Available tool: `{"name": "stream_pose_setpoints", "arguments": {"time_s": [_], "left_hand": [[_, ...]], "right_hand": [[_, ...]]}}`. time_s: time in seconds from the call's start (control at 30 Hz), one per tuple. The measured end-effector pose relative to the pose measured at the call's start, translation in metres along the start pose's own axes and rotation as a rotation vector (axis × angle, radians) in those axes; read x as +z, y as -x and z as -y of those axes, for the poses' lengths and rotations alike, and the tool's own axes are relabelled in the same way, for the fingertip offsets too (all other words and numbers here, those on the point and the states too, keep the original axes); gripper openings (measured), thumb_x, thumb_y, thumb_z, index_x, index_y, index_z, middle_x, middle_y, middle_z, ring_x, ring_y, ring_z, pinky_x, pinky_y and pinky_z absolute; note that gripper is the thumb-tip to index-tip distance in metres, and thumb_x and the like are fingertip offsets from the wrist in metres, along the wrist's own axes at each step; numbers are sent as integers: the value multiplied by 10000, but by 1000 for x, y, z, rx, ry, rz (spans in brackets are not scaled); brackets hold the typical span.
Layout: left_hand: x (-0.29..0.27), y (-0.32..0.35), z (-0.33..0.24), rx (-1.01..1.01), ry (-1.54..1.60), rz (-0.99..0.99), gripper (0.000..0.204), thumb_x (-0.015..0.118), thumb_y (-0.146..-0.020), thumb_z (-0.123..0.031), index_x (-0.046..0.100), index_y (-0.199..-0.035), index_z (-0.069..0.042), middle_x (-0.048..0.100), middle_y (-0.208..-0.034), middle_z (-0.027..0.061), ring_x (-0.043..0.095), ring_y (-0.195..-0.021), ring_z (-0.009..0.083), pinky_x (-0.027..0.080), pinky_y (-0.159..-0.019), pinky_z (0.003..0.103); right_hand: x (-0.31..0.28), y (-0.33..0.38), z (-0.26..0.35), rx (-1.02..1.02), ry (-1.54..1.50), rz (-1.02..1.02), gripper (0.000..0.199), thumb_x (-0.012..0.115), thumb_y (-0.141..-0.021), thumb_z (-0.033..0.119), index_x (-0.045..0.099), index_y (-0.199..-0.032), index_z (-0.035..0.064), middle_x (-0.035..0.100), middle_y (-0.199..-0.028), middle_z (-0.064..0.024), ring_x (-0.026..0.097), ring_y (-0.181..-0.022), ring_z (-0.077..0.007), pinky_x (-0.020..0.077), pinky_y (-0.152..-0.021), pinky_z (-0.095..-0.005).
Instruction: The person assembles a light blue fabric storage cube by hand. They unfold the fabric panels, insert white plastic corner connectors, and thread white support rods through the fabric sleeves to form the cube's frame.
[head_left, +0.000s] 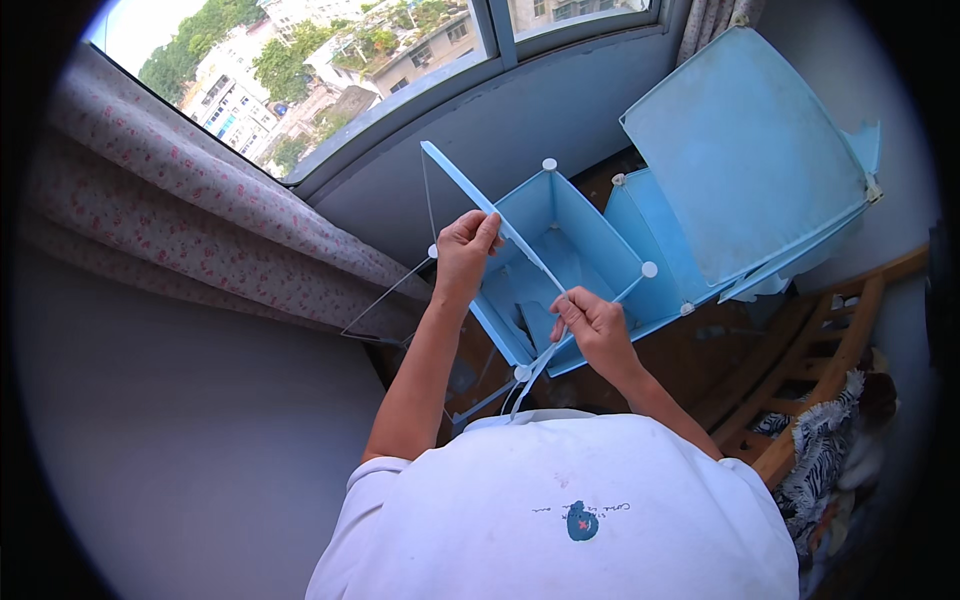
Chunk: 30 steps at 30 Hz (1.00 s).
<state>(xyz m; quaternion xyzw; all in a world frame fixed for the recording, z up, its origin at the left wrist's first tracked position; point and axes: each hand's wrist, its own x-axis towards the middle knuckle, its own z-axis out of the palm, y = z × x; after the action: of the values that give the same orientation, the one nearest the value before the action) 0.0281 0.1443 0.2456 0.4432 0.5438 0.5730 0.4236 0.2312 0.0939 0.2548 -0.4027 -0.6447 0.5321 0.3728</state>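
Head cam, the left fisheye of the pair, is looking steeply down from the wearer's head, with the white shirt (560, 465) filling bottom centre at close range and the left hand (464, 252) and right hand (598, 328) sitting farther out, around mid-frame. It's facing the blue box (598, 225) just past them, while also taking in the window (400, 60) up top, curtain (200, 210) at left and wooden rail (850, 325) at right. Straight edges are bowing, and black vignetting is eating the corners.

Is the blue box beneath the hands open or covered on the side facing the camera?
Open: the blue box shows its inner walls and floor.
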Motion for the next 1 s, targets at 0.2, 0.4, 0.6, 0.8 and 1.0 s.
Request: {"name": "stream_pose_setpoints", "arguments": {"time_s": [0.2,0.4,0.6,0.8,1.0], "left_hand": [[-6,-1,-5,93,-363,-80,196,588,-838,-201,634,-768,-24,569,-612,25,517,-544,80,426,-534,228],[-15,2,-6,-38,-46,75,259,588,-857,-279,616,-772,-36,554,-616,15,536,-566,89,444,-539,243],[-31,-35,-11,-219,30,-80,316,567,-856,-390,563,-784,-82,540,-638,3,565,-568,103,446,-500,221],[-91,-115,-11,-330,-295,-294,420,547,-828,-503,531,-772,-87,508,-632,1,522,-507,97,397,-424,223],[-98,-148,-15,-442,-247,-209,392,614,-810,-443,477,-598,-143,403,-515,-45,429,-452,73,309,-392,212]], "right_hand": [[2,2,1,-29,11,11,193,498,-898,134,585,-787,3,596,-578,-72,607,-543,-134,448,-468,-229],[3,6,4,-35,7,32,191,500,-897,133,585,-786,3,603,-590,-70,614,-547,-143,456,-472,-234],[2,11,9,-40,-23,47,183,505,-890,128,588,-796,-5,601,-599,-75,604,-541,-146,452,-485,-240],[12,11,2,-173,-50,21,130,546,-848,100,590,-794,-10,599,-614,-125,595,-524,-214,461,-497,-277],[14,15,-7,-219,-14,-77,155,556,-844,114,570,-740,-1,590,-588,-147,578,-503,-254,444,-479,-331]]}}
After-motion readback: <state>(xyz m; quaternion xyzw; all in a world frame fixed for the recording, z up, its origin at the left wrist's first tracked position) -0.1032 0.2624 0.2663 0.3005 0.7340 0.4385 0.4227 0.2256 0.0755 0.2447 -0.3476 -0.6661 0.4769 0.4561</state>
